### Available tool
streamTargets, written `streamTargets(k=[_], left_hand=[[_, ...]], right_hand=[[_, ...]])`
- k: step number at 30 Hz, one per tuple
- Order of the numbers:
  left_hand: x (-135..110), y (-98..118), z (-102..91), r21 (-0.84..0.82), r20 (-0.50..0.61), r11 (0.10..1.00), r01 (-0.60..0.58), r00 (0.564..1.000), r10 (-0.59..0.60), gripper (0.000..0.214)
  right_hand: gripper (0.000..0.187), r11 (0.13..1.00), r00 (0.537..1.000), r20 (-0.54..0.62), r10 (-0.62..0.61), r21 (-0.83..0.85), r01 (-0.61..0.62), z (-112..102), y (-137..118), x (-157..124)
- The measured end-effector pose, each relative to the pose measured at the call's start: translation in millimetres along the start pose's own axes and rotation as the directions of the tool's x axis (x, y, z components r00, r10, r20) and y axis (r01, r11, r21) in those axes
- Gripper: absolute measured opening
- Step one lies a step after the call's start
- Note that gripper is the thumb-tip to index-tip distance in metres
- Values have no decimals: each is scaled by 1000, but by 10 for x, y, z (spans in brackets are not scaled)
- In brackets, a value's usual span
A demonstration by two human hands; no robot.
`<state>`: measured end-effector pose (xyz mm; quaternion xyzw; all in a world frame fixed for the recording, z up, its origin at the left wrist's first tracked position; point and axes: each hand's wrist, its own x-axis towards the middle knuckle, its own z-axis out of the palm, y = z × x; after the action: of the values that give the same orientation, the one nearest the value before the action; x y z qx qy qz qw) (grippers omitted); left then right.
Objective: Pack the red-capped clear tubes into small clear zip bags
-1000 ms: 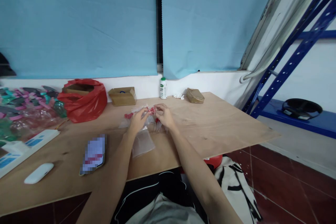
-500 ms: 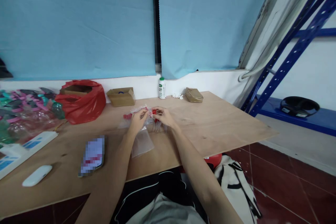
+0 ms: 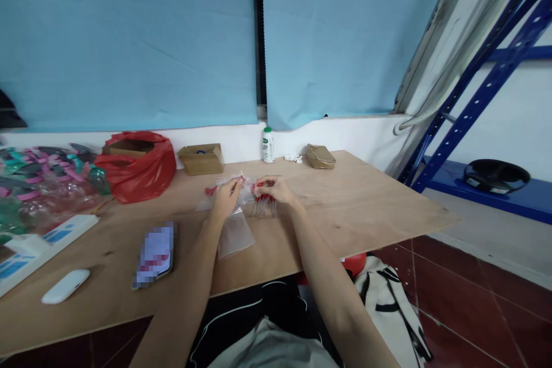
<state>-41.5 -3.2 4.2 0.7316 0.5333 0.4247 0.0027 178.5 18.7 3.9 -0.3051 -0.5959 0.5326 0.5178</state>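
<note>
Over the middle of the table, my left hand (image 3: 226,195) is closed with its fingertips pinching a small clear plastic bag (image 3: 245,192). My right hand (image 3: 278,188) is bent round the bag's other side, its thumb and fingers close to a red piece (image 3: 255,188); whether they grip it is too small to tell. Several thin clear tubes with red ends (image 3: 264,207) lie on the table below that hand. Nearer to me rests a flat clear bag (image 3: 235,236). More red pieces (image 3: 210,190) show left of my left hand, partly under plastic.
Along the back stand a red plastic bag (image 3: 138,175), an open cardboard box (image 3: 200,162), a white bottle (image 3: 268,146) and a brown package (image 3: 320,157). Spray bottles (image 3: 47,184), a power strip (image 3: 64,236), a phone (image 3: 154,256) and a white case (image 3: 65,286) occupy the left.
My right hand has shifted slightly right, away from the left hand, and its fingers have moved at the red piece. The left hand keeps its pinch on the bag. The view has turned slightly.
</note>
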Motion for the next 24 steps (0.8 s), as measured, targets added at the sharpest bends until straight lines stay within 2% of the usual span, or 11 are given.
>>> streamTargets(k=[3,6,8,10,13,16,20,22,24], left_hand=[[17,-96,-43,29,-57,998,50,997,-48,42],[19,-184,-72,32,-131,991,131,983,-125,42],[7,-194,-65,28,-182,985,169,970,-161,39],[-9,-158,-41,29,-212,981,191,960,-181,36],[-23,-69,9,61,-181,978,198,966,-185,36],[-21,-15,57,84,-135,982,170,978,-158,36],[-16,-22,93,48,-129,992,115,986,-108,35],[-17,-30,90,51,-135,990,128,984,-120,36],[-19,-32,80,63,-131,985,160,980,-151,37]], right_hand=[[42,998,998,-68,18,55,-15,-169,-118,-42],[39,1000,993,-113,16,6,-16,-471,-257,-99],[40,996,997,-62,54,-69,-58,-709,-347,-152],[41,981,988,32,150,-129,-145,-932,-423,-209],[47,930,926,169,337,-213,-300,-1167,-498,-262],[48,883,861,248,444,-282,-374,-1257,-517,-234],[45,855,806,317,499,-329,-400,-1225,-465,-94],[43,847,788,336,516,-336,-411,-1181,-415,-24],[41,848,792,328,515,-333,-413,-1130,-353,26]])
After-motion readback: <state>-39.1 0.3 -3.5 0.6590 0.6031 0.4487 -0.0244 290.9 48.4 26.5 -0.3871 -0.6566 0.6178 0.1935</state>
